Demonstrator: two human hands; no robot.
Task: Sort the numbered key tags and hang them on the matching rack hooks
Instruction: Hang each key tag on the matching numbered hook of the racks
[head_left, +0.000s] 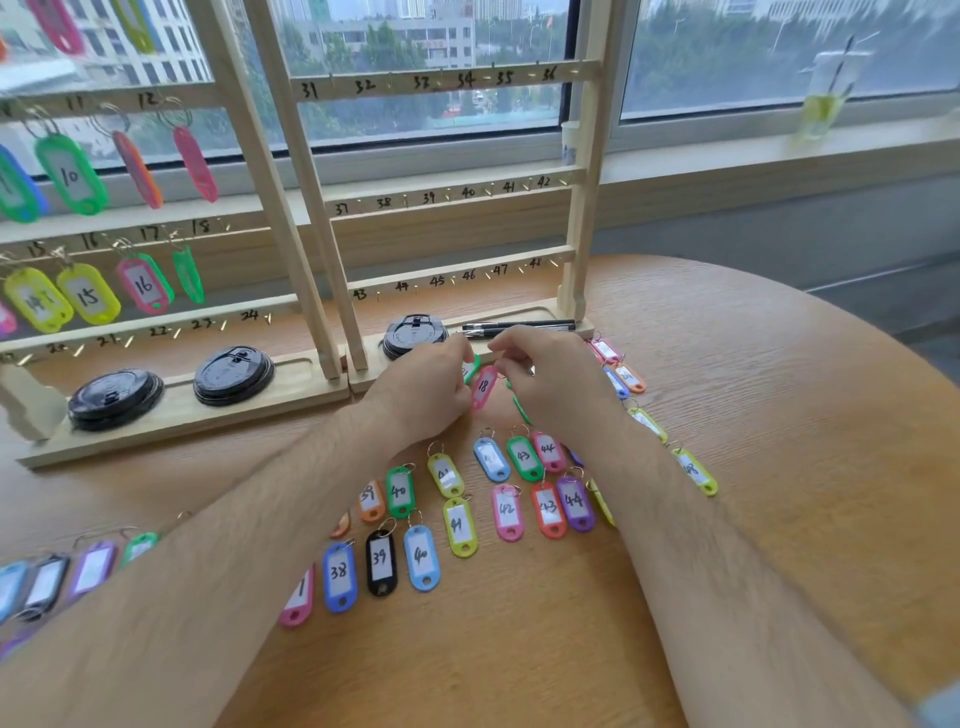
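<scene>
hands meet at the foot of the right rack (584, 208), above a wooden worktop (753, 395), with the pink tag (484, 387) marked 18 caught between them. the left hand (423, 397) has its fingers curled and appears to pinch the tag along the edge nearest its fingertips. a green tag (471, 367) shows just beyond those fingertips. the right hand (553, 384) is curled as well, thumb and forefinger drawn together just beside the tag's far end (whether they hold its ring, which is hidden, cannot be told). the tag's long axis runs away from the person, with the far end tipped a little toward the right hand and the near end toward the left palm.

the coming move seems to turn on one relation. hook 18 (227, 226) stands bare at the end of its rail on the left rack (291, 397). it is well up and away on the outer side of the left hand, past the two slanted uprights that rise just beyond that hand's knuckles. the left hand looks the nearer of the two, and the right would have to reach across it. on that reading the tag would best travel in the left hand, ring end leading, turned until the ring faces the hook. the rows of tags (382, 564) by both wrists, on the person's side of the hands, lie not yet hung.
</scene>
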